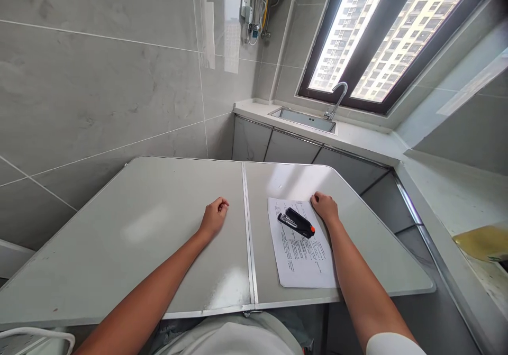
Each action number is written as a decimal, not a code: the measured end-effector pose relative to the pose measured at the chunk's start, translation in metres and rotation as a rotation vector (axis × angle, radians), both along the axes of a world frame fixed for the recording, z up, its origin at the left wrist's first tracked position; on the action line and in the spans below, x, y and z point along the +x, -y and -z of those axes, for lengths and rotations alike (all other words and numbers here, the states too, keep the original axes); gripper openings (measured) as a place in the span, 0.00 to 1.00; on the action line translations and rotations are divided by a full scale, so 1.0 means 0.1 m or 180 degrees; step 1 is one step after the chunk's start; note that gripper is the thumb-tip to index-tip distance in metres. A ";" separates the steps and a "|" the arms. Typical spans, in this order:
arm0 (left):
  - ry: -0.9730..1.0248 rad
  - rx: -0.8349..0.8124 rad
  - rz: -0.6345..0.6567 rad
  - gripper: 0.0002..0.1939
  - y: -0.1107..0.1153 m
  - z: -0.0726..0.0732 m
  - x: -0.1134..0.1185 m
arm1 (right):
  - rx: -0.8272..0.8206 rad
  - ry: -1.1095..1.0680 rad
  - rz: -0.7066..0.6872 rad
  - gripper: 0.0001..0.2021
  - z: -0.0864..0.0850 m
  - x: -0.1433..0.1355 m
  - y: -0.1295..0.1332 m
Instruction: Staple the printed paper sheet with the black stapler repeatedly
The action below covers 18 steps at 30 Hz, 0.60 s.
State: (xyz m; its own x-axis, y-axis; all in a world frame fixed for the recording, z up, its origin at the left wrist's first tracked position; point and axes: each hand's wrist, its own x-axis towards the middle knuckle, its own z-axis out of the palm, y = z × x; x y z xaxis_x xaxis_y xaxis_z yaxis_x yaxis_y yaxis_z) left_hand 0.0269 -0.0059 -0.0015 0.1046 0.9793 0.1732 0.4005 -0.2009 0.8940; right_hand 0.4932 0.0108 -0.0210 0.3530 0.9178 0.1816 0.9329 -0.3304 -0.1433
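Observation:
My left hand (215,215) rests on the left half of the folding table (159,196), its fingers curled in and nothing seen in them. On the right half lie printed sheets (304,265), with a black stapler (297,222) on top, its orange-red end toward the lower right. Beside the upper right corner of the paper, my right hand (324,206) rests with its fingers curled under; no object shows in it. Neither hand touches the stapler.
A metal seam (249,228) divides the table. Beyond it are a counter (365,137) with a sink (305,119) and faucet (339,97), under a window. A yellow object (482,242) lies on the right counter. A tiled wall stands at the left.

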 end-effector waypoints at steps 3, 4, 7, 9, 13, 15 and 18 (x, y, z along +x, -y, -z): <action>-0.0032 0.0000 0.0015 0.07 0.01 -0.01 0.01 | -0.0001 -0.0038 0.0008 0.16 -0.02 0.00 0.01; -0.0040 0.0012 0.0025 0.08 0.01 -0.02 0.01 | 0.0002 -0.0054 0.0003 0.16 -0.03 0.00 0.02; -0.0065 0.0044 0.0057 0.08 0.02 -0.02 0.02 | 0.0055 -0.0082 -0.0052 0.16 -0.03 0.00 0.02; -0.0114 0.0048 0.0076 0.09 0.03 -0.03 0.02 | 0.0098 -0.0079 -0.0086 0.16 -0.02 0.00 0.04; -0.0327 -0.0034 0.0261 0.10 0.08 -0.06 0.07 | 0.0153 -0.0193 -0.0126 0.15 -0.01 -0.01 0.07; -0.0510 0.0044 0.0479 0.10 0.15 -0.09 0.14 | 0.0264 -0.0405 -0.0148 0.14 -0.05 -0.03 0.09; -0.0919 0.0565 0.0983 0.11 0.30 -0.11 0.32 | 0.1091 -0.0840 -0.0094 0.16 -0.28 -0.12 0.14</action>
State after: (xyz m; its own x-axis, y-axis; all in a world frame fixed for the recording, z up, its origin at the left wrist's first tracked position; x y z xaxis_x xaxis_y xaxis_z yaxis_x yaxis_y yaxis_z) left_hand 0.0591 -0.0361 0.0099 0.4557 0.8525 0.2563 0.5254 -0.4900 0.6956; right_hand 0.4808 -0.0032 0.0071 0.4027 0.8306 0.3847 0.8579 -0.1959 -0.4751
